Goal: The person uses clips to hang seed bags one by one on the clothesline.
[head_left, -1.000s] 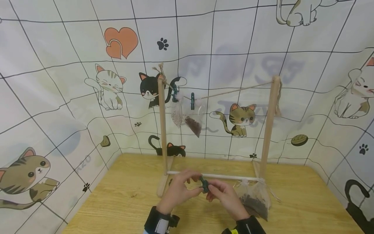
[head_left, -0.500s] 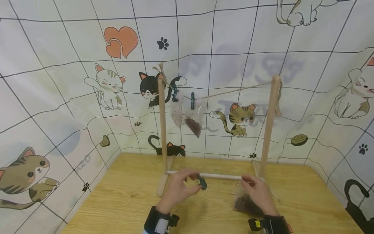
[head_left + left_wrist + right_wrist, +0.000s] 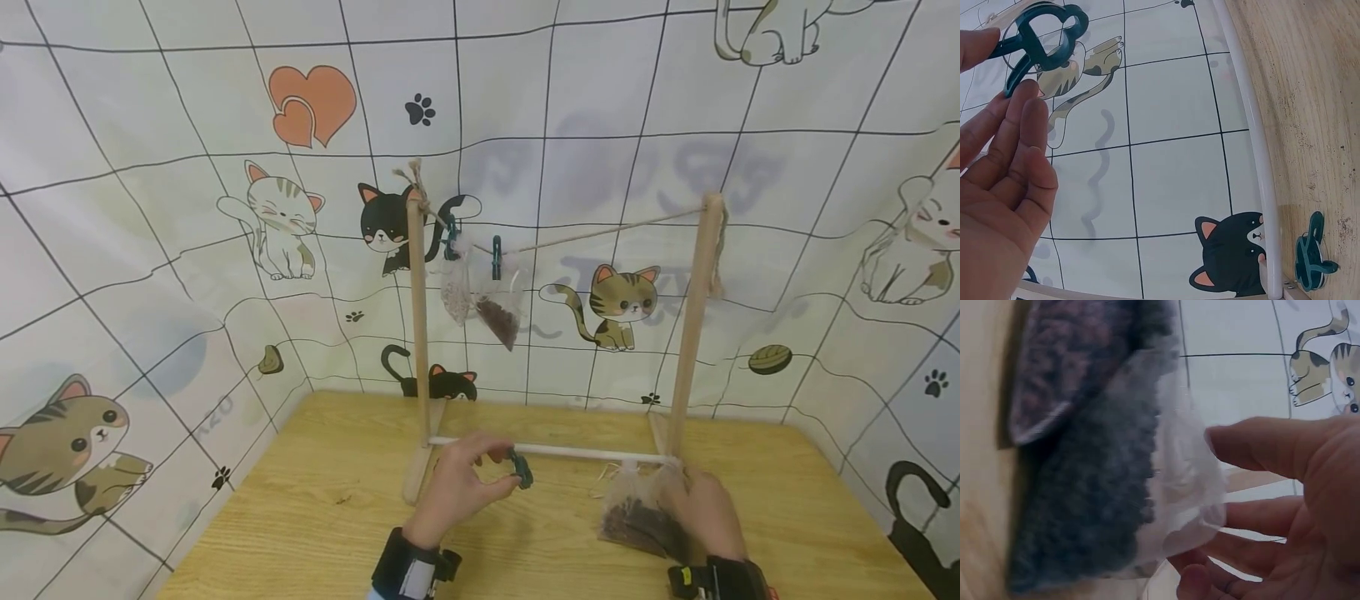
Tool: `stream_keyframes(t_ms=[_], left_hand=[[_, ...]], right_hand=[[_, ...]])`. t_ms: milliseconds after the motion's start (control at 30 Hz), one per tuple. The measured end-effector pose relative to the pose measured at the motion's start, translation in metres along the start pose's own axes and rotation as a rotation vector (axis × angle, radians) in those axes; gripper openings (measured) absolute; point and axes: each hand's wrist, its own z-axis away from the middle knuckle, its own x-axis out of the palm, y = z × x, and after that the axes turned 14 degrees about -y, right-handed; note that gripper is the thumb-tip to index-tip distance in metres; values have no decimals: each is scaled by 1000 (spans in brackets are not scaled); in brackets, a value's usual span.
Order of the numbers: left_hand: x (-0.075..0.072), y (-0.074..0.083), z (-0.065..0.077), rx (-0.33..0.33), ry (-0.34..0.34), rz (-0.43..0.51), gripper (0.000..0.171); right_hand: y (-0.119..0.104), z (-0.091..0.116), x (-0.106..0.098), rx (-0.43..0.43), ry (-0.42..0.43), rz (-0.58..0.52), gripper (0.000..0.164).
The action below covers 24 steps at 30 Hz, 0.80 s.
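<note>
My left hand (image 3: 453,492) pinches a green plastic clothespin (image 3: 521,469) between thumb and fingertips. In the left wrist view, the clothespin (image 3: 1047,37) has a heart-shaped clamp and wire spring. At the table's right, my right hand (image 3: 705,508) is beside clear drawstring bags (image 3: 637,517) of dark contents. Up close, its thumb and fingers stand apart around the upper edge of a bag of dark grains (image 3: 1091,481), touching the plastic. Behind that lies a bag of reddish-brown pieces (image 3: 1072,356).
A wooden frame (image 3: 688,333) with a white lower bar (image 3: 570,452) stands on the table (image 3: 300,517). From its rope (image 3: 615,231) hang a pale-filled bag (image 3: 454,296) and a brown-filled bag (image 3: 498,312), clipped by clothespins (image 3: 497,258). Another clothespin (image 3: 1311,256) lies on the table.
My right hand has left the clothespin and moved right, across to the far side of the bags. The left hand keeps holding the clothespin in place.
</note>
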Motion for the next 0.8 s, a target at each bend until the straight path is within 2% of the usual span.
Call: stream_keyframes(t_ms=[100, 267, 533, 800], left_hand=[[1, -1, 0, -1, -3, -4, 39], [3, -3, 0, 7, 2, -12, 39], [3, -2, 0, -2, -5, -5, 39], [1, 6, -1, 27, -3, -14, 39]], right_hand=[[3, -1, 3, -5, -32, 5, 54], [5, -2, 6, -1, -15, 8, 60], [4, -4, 6, 28, -21, -122, 63], [-15, 5, 0, -45, 4, -137, 40]])
